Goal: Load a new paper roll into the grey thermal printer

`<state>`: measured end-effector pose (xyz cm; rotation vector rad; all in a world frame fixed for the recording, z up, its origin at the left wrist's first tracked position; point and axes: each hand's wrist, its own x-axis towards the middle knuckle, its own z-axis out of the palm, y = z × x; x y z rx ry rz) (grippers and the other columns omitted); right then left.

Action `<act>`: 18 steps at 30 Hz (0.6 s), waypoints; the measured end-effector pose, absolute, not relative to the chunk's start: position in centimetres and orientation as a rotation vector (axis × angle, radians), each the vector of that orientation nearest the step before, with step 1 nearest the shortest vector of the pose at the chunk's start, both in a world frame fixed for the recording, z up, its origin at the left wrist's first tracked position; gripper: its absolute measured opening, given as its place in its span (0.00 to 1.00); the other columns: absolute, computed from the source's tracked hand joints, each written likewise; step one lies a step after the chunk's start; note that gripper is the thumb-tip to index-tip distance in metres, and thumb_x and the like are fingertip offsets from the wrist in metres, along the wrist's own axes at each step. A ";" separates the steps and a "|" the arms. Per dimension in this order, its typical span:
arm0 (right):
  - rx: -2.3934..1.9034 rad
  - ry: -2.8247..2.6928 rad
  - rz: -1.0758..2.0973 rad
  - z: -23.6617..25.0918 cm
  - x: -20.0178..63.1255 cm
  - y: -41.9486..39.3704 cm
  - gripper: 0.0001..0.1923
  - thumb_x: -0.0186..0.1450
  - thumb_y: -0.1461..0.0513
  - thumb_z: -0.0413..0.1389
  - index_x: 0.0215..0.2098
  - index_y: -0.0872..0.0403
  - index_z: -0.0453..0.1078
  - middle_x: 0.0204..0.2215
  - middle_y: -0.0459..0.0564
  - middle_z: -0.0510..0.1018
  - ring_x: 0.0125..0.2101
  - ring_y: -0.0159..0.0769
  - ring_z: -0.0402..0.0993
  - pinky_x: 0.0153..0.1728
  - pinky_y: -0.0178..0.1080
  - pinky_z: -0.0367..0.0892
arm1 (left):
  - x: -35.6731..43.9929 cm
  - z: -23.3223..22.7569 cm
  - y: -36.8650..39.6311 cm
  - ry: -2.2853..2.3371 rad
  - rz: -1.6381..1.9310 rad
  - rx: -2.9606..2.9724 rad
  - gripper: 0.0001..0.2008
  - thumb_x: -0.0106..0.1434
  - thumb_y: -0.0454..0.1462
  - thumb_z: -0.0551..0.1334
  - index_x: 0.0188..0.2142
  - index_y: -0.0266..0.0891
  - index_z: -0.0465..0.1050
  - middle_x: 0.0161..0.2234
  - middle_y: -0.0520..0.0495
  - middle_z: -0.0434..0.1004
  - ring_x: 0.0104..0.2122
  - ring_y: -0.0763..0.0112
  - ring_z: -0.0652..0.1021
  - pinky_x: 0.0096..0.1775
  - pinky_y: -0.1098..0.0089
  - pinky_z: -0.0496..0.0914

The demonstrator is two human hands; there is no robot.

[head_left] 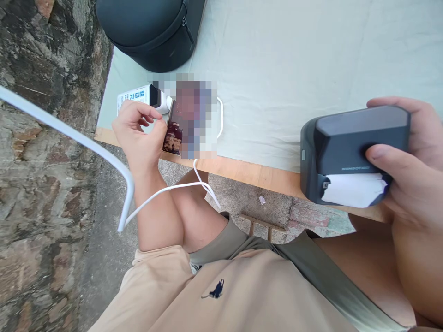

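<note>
My right hand [411, 170] grips a dark grey label printer [360, 138] above the table's front edge, thumb across its top. A piece of white paper [356, 190] sticks out of the printer's near side. On the left, my left hand [140, 131] is closed, thumb and index finger curled toward each other; whatever is between them is hidden. Its thumb is at the left edge of a smartphone [173, 133] with a lit screen, partly covered by a pixelated patch. Just behind that hand lies a white box with blue print [134, 96], beside a black-and-white block [159, 99].
A black zippered case [152, 32] stands at the table's back left. Pale cloth [277, 69] covers the table, whose wooden edge [242, 171] shows in front. A white cable [166, 188] hangs below the edge. A thick white cord or bar [69, 119] crosses before a stone wall [38, 184].
</note>
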<state>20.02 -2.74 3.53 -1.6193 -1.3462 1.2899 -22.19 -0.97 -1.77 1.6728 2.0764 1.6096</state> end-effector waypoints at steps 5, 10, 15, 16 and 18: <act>-1.552 -1.359 1.357 1.6 21.9 -1.7 0.42 0.54 0.35 0.72 0.64 0.27 0.70 0.52 0.49 0.75 0.43 0.36 0.76 0.33 0.41 0.73 | -22.2 -1.8 -0.9 2.075 1.633 1.657 0.25 0.40 0.10 0.53 0.23 0.40 0.71 0.25 0.57 0.68 0.27 0.77 0.65 0.33 0.65 0.57; -1.554 -1.365 1.348 1.5 21.7 -1.6 0.41 0.54 0.35 0.71 0.63 0.27 0.70 0.53 0.48 0.75 0.43 0.36 0.77 0.32 0.41 0.74 | -22.3 -1.8 -1.0 2.054 1.607 1.665 0.25 0.41 0.09 0.55 0.23 0.39 0.73 0.24 0.57 0.69 0.27 0.76 0.66 0.32 0.65 0.58; -1.568 -1.361 1.353 1.7 21.7 -1.6 0.41 0.54 0.35 0.72 0.63 0.27 0.70 0.52 0.49 0.75 0.43 0.37 0.76 0.33 0.43 0.74 | -22.3 -1.7 -1.3 2.011 1.631 1.687 0.24 0.43 0.11 0.59 0.24 0.40 0.78 0.24 0.55 0.73 0.28 0.72 0.70 0.33 0.63 0.60; -1.569 -1.356 1.355 1.6 21.7 -1.6 0.41 0.54 0.36 0.72 0.63 0.27 0.70 0.52 0.49 0.75 0.44 0.37 0.76 0.34 0.43 0.73 | -22.3 -1.7 -1.3 1.982 1.656 1.701 0.23 0.44 0.12 0.60 0.24 0.41 0.79 0.24 0.54 0.74 0.28 0.71 0.71 0.33 0.62 0.61; -1.572 -1.351 1.360 1.6 21.8 -1.7 0.40 0.55 0.37 0.72 0.63 0.27 0.70 0.52 0.49 0.74 0.44 0.37 0.76 0.34 0.44 0.73 | -22.4 -1.8 -1.3 1.914 1.733 1.735 0.23 0.45 0.14 0.62 0.26 0.42 0.82 0.24 0.53 0.75 0.29 0.69 0.73 0.33 0.61 0.62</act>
